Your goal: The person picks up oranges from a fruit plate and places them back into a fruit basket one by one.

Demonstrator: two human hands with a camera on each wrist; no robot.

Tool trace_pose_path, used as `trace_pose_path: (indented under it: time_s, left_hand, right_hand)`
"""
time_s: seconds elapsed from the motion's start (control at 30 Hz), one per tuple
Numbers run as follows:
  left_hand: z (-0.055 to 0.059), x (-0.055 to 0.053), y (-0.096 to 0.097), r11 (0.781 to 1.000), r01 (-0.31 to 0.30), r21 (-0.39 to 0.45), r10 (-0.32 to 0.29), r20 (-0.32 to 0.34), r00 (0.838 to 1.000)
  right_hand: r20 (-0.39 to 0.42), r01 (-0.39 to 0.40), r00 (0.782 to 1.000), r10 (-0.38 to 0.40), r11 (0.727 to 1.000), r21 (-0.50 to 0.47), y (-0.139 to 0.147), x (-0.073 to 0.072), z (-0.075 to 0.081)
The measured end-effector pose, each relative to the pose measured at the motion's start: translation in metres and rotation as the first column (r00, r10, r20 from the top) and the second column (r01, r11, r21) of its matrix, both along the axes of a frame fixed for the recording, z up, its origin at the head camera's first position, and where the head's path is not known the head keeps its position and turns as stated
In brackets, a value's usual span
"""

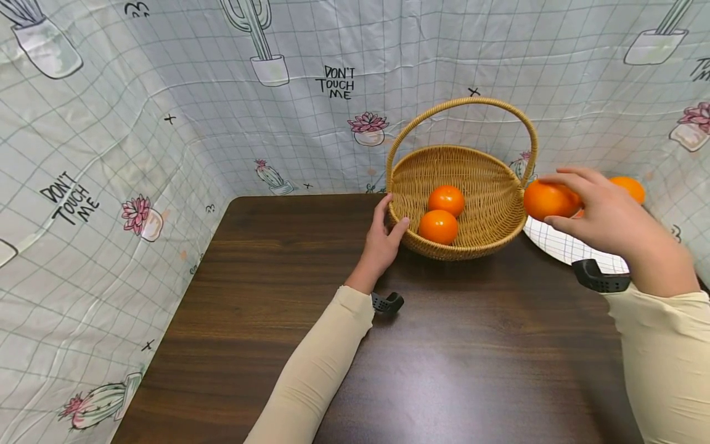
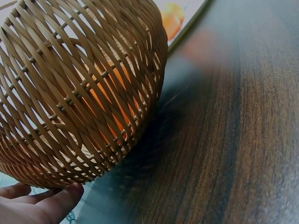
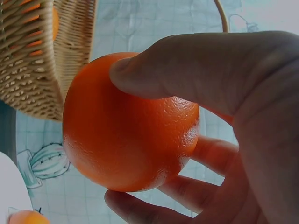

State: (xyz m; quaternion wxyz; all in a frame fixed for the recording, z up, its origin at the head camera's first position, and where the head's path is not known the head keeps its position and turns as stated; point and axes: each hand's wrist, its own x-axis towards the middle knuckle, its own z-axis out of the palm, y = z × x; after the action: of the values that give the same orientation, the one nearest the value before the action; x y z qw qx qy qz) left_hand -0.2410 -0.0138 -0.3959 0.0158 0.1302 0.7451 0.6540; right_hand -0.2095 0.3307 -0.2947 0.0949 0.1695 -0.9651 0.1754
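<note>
A wicker basket (image 1: 461,251) with a tall arched handle stands toward the back of the table, with two oranges (image 1: 439,227) inside. My left hand (image 1: 380,237) grips its left rim, thumb in front and fingers around the side. In the left wrist view the fingertips press against the weave (image 2: 70,121), and orange colour shows through it. Just beside the right rim, my right hand (image 1: 616,213) holds another orange (image 3: 126,135) above a white plate (image 1: 571,250). The thumb lies on one side of this fruit, the fingers on the other.
Behind the right hand, an orange (image 1: 631,187) is partly visible at the plate. The dark wooden table (image 1: 266,296) meets a grid-patterned cloth (image 1: 194,123) at the back and left. A wristband (image 1: 599,277) sits on each wrist.
</note>
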Motion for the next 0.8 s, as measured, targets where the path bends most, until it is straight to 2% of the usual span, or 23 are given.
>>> trace_pose_path:
  time_s: [0.57,0.8]
  left_hand:
    - [-0.001,-0.001,0.000,1.000,0.013,-0.001,-0.013,-0.015,1.000]
    - [-0.026,-0.019,0.002,1.000,-0.004,-0.001,0.004,-0.018,1.000]
  right_hand:
    - [-0.021,-0.060,0.998,0.060,0.998,-0.005,-0.018,-0.006,-0.001]
    - [-0.023,-0.066,0.998,0.066,0.998,0.007,-0.024,-0.008,-0.002]
